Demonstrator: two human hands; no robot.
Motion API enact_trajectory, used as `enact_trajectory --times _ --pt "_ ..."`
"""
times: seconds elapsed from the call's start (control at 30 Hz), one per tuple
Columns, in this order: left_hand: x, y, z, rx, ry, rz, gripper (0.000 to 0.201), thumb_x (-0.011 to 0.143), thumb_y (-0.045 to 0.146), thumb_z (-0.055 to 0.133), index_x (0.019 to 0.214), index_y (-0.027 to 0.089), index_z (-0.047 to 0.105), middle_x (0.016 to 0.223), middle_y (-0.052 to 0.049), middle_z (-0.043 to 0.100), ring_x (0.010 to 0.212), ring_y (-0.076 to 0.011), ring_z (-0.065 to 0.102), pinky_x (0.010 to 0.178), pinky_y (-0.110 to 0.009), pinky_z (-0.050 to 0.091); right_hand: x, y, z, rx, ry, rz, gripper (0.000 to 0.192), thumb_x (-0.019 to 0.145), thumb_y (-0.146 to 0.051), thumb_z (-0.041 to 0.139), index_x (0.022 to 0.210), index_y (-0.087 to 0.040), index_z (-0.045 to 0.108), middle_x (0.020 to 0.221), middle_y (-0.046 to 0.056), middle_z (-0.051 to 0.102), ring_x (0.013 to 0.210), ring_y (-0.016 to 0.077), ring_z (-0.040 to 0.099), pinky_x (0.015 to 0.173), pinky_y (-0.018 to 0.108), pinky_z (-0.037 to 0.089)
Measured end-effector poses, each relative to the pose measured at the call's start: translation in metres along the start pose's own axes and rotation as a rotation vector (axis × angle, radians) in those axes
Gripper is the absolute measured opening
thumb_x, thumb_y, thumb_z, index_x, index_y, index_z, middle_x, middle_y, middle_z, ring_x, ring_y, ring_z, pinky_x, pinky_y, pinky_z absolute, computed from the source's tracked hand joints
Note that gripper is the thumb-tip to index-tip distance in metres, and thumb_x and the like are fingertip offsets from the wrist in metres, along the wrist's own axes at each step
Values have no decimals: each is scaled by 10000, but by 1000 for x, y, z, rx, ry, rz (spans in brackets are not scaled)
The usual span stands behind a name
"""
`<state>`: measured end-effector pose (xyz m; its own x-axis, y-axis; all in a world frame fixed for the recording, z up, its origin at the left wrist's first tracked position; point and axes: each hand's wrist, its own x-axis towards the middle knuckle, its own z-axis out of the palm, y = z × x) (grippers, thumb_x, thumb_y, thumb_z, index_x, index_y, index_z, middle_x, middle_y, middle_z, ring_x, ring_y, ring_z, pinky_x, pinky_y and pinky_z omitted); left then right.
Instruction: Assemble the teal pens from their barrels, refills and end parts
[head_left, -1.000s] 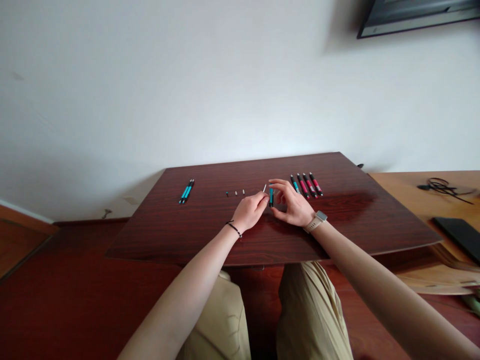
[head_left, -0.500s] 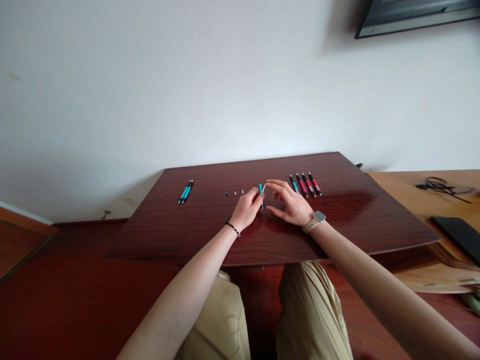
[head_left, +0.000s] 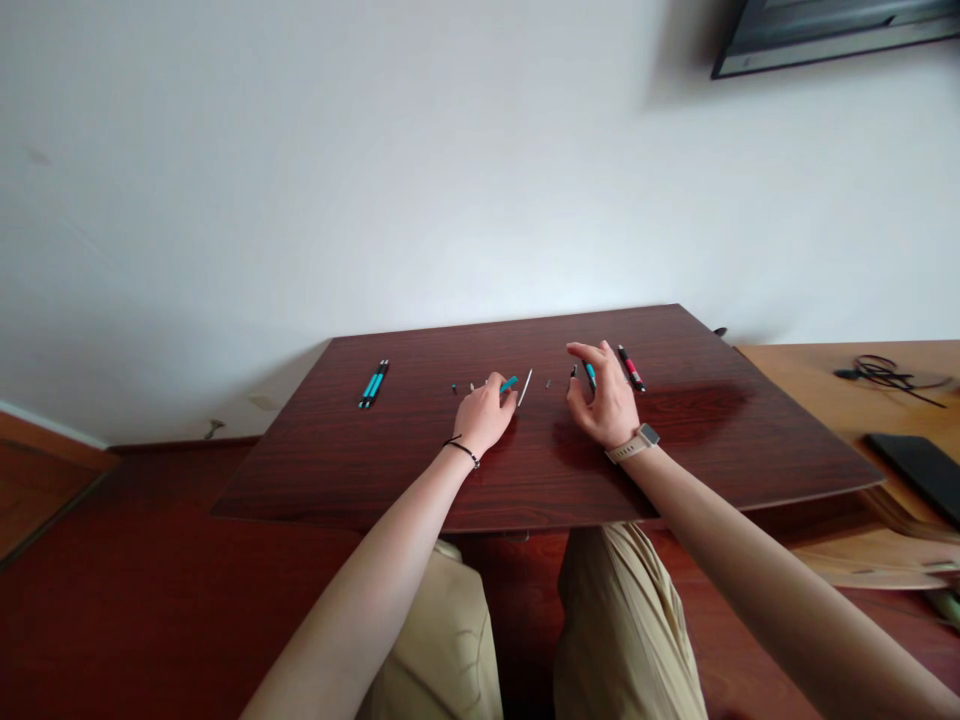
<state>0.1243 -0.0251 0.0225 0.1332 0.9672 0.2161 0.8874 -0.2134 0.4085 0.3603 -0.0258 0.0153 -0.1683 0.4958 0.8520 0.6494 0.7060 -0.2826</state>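
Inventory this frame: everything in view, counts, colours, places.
Paired pens: 2, turquoise and black, table's left
Small parts: 2 seen, turquoise and pale, beside left hand
Tube: 1, turquoise, in left hand
Rod: 1, white, right of tube
Tiny bit: 1, grey, right of rod
Short piece: 1, black, by right hand
Covered pen: 1, turquoise, partly behind right hand
Pink pen: 1, pink and black, table's right
Table: 1, brown, centre
Desk: 1, light wood, right
Flat object, cable: 1 each, black, on desk
Screen: 1, dark, upper right
Wall: 1, white, behind
Floor: 1, reddish, below
Trousers: 1 pair, khaki, bottom
Watch: 1, pale, right wrist
Bracelet: 1, dark, left wrist
Hands: 2, bare, above table
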Motion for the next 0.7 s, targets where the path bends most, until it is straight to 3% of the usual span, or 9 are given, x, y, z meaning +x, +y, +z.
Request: enact_trajectory --times 0.13,0.3,0.5,0.7 --pt "2 4 3 100 -55 -54 260 1057 484 598 1130 238 644 1067 -98 811 988 -309 787 880 -378 557 1 0 0 -67 38 11 601 966 -169 568 1553 -263 476 1388 128 676 1301 333 652 1293 700 319" --pt "5 12 4 154 -93 -106 384 1030 605 597 1095 232 664 1034 -106 813 1002 -329 789 894 -404 570 1 -1 1 -97 33 -8 556 963 -171 577 1507 -259 505 1341 142 674 1264 338 643 1205 634 423" --pt "6 18 7 204 -106 -136 325 1041 522 599 1114 213 671 1067 -131 809 1024 -329 790 905 -401 575 1 -2 -1 -88 10 19 515 974 -171 568 1480 -259 524 1315 155 666 1212 360 635 1058 581 502" --pt "7 14 6 162 -71 -134 336 1031 541 608 1118 223 669 1040 -121 812 997 -326 790 872 -384 567 -1 1 -1 -51 -6 34 509 968 -170 574 1469 -254 545 1303 156 659 1192 354 631 1033 555 513"
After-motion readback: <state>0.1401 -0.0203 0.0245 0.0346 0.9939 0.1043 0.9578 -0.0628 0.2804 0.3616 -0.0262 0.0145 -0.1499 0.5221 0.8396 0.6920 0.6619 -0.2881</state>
